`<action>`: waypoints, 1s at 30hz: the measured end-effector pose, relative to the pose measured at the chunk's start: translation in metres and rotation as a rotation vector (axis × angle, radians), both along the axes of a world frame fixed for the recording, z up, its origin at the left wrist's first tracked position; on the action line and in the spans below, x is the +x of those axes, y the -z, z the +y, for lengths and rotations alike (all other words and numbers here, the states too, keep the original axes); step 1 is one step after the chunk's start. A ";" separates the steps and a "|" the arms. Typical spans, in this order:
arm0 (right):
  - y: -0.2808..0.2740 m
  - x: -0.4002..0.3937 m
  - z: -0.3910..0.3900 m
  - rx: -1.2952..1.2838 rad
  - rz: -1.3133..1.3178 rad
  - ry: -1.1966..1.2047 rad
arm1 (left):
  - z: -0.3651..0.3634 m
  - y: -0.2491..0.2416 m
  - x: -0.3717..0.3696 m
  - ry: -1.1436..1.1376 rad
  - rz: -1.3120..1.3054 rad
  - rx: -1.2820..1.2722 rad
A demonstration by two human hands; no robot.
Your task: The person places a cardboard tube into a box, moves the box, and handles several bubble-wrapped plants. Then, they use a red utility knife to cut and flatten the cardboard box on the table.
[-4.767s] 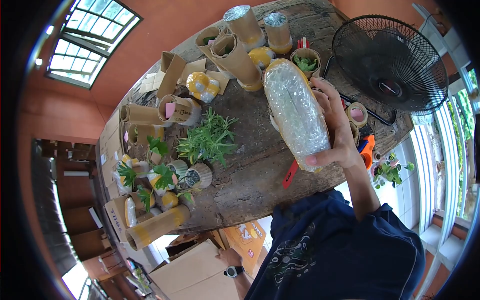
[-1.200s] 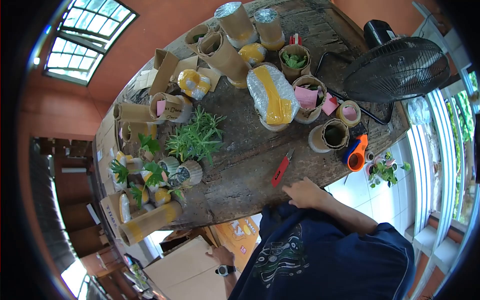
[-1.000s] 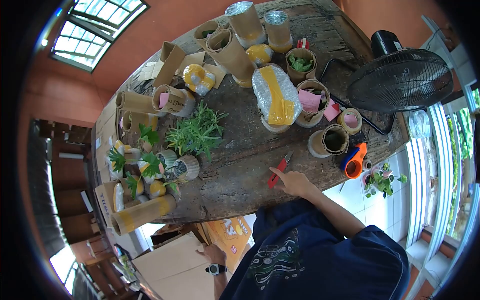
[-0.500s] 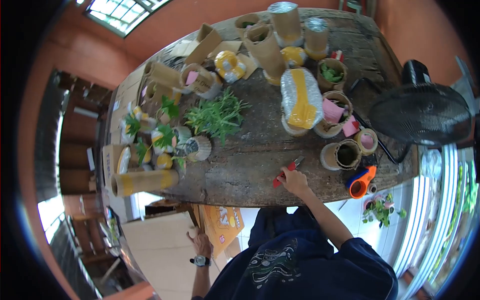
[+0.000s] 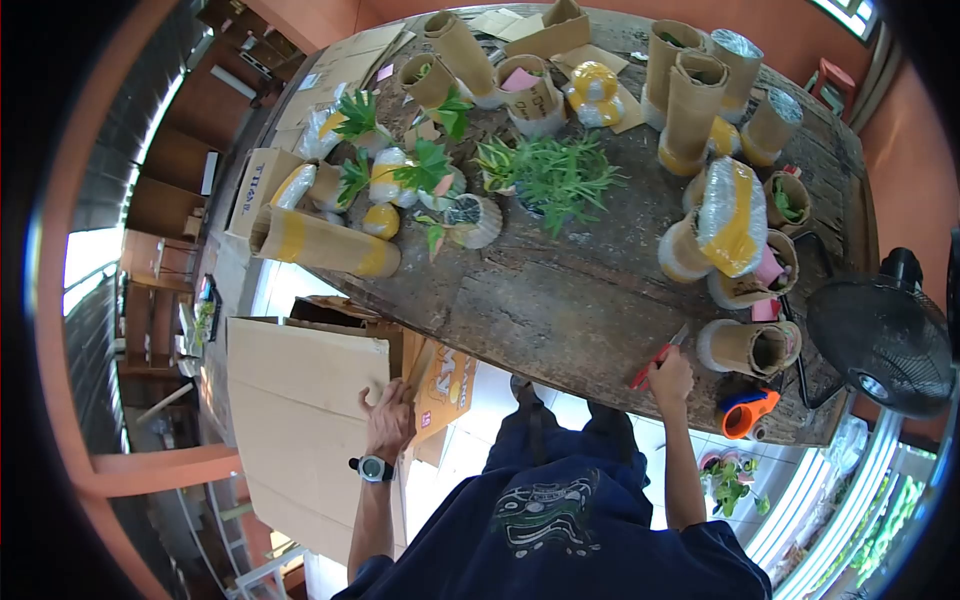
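Observation:
My right hand [image 5: 671, 378] is closed on a red cutter [image 5: 655, 367] at the table's near edge, its blade pointing up and right. With a watch on the wrist, my left hand [image 5: 389, 420] rests on the edge of a large cardboard box [image 5: 300, 390] beside the table. Some of its fingers are bent and spread, and nothing shows in them. Orange printed cardboard [image 5: 440, 390] lies just right of that hand.
Potted plants [image 5: 565, 180] and cardboard tubes [image 5: 330, 243] stand on the wooden table [image 5: 540, 300]. A wrapped bundle [image 5: 733, 218], an orange tape dispenser [image 5: 748, 412] and a black fan [image 5: 880, 345] are at the right. A potted plant [image 5: 735, 485] sits on the floor.
The view has turned left, so the table appears tilted and more of the large box shows. My right hand still holds the cutter, and my left hand stays at the box edge.

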State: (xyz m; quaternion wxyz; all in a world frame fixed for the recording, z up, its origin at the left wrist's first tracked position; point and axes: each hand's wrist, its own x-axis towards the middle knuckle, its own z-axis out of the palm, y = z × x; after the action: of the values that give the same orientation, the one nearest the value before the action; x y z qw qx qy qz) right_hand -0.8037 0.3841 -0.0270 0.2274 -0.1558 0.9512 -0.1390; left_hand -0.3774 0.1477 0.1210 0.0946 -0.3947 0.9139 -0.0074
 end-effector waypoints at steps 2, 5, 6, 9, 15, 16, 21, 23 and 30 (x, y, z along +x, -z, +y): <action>-0.008 0.015 -0.016 -0.075 0.121 -0.105 | -0.009 -0.024 -0.006 0.054 0.046 0.081; -0.038 0.048 -0.060 -0.377 0.071 -0.395 | -0.016 -0.050 -0.011 0.096 0.101 0.156; -0.055 0.065 -0.084 -0.509 -0.041 -0.486 | -0.017 -0.050 -0.011 0.137 0.130 0.100; -0.108 0.128 -0.155 -0.656 -0.382 -0.684 | -0.024 -0.058 -0.009 0.160 0.135 0.220; -0.092 0.165 -0.177 -0.113 -0.092 -0.353 | -0.049 -0.050 0.011 0.285 0.177 0.233; -0.077 0.152 -0.165 -0.007 0.006 -0.256 | -0.055 -0.047 0.016 0.310 0.199 0.217; 0.058 0.068 -0.072 0.300 0.422 0.188 | -0.094 -0.044 0.044 0.416 0.172 0.169; 0.091 0.043 -0.050 0.267 0.463 0.166 | -0.111 -0.045 0.050 0.462 0.202 0.229; 0.103 0.028 -0.035 0.120 0.410 0.543 | -0.150 -0.064 0.055 0.646 0.094 0.281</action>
State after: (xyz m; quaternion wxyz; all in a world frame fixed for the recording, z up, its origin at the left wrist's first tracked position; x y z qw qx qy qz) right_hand -0.7758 0.3494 -0.1296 -0.0051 0.0921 0.9903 -0.1041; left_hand -0.3225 -0.0024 0.1849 0.0987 -0.0686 0.9870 0.1068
